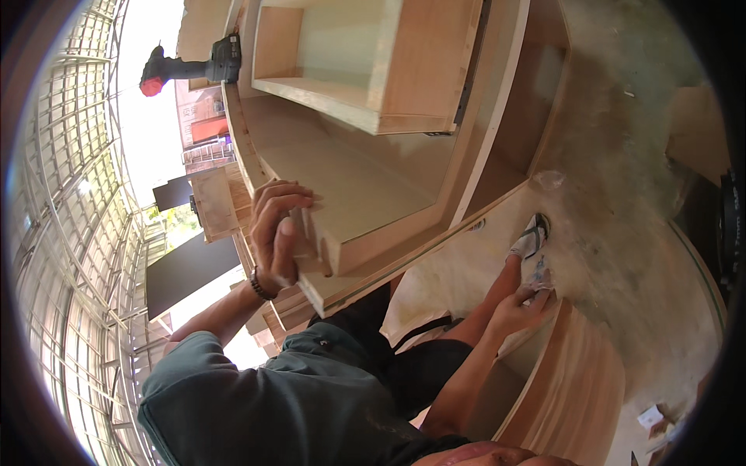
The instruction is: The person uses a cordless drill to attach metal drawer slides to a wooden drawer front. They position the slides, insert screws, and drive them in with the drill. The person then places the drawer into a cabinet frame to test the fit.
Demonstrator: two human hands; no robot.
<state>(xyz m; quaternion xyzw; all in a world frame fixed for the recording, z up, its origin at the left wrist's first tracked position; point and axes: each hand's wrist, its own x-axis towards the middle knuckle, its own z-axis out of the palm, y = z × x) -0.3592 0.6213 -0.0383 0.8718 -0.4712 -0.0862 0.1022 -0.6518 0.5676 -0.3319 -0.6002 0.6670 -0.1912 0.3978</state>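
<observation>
My left hand (276, 233), with a dark bracelet at the wrist, is curled over the corner of a pale wooden cabinet (373, 186). Its fingers lie on the top edge and the thumb bends in near the front. A wooden drawer (423, 70) with a dark slide along its side stands out of the cabinet, beyond that hand. Lower and to the right, my right hand (524, 309) has its fingers closed on what looks like a small clear plastic bag (542, 273), with a bluish patch on it. The bag's contents are too small to make out.
A cordless drill (194, 68), black with a red part, rests at the cabinet's far left edge. A curved wood-grained panel (571, 380) stands beside my right forearm. My sandalled foot (532, 237) is on the dusty floor, close to crumpled clear plastic (549, 179). A metal grille (70, 233) runs along the left.
</observation>
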